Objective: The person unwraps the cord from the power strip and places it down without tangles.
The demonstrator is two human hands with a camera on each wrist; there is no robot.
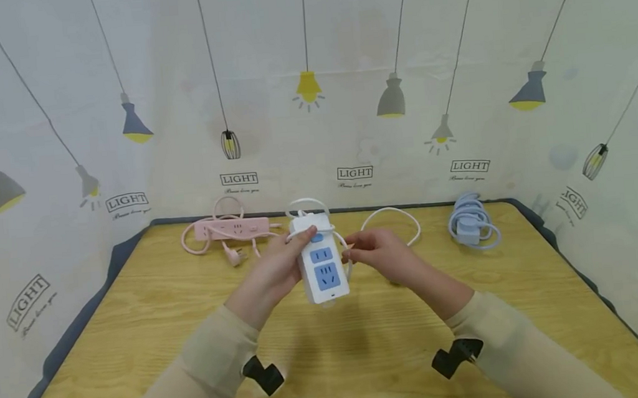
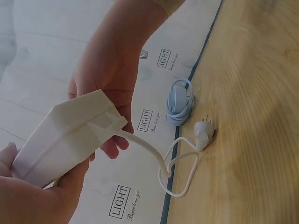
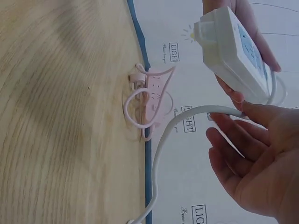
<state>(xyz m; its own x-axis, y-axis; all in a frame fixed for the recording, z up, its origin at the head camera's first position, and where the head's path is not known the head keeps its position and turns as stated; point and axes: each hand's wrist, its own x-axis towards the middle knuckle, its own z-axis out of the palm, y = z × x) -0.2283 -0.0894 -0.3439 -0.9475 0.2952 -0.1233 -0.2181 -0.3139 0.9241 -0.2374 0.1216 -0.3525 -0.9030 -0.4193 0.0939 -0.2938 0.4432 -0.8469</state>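
Note:
A white power strip (image 1: 324, 264) with blue sockets and a blue switch is held up above the table, tilted. My left hand (image 1: 271, 274) grips it from the left side, its thumb over the face near the switch. The strip's white cord (image 3: 156, 158) crosses its upper end and loops behind it. Beside the strip's right edge, my right hand (image 1: 385, 253) pinches the cord between thumb and fingertips. In the left wrist view, the white plug (image 2: 203, 133) lies on the table with some cord looped near it.
A pink power strip (image 1: 259, 227) with a loose pink cord and plug lies at the back left of the wooden table (image 1: 155, 337). At the back right sits a coiled light-blue cord (image 1: 469, 218). Lamp-patterned cloth (image 1: 452, 38) encloses the back and sides.

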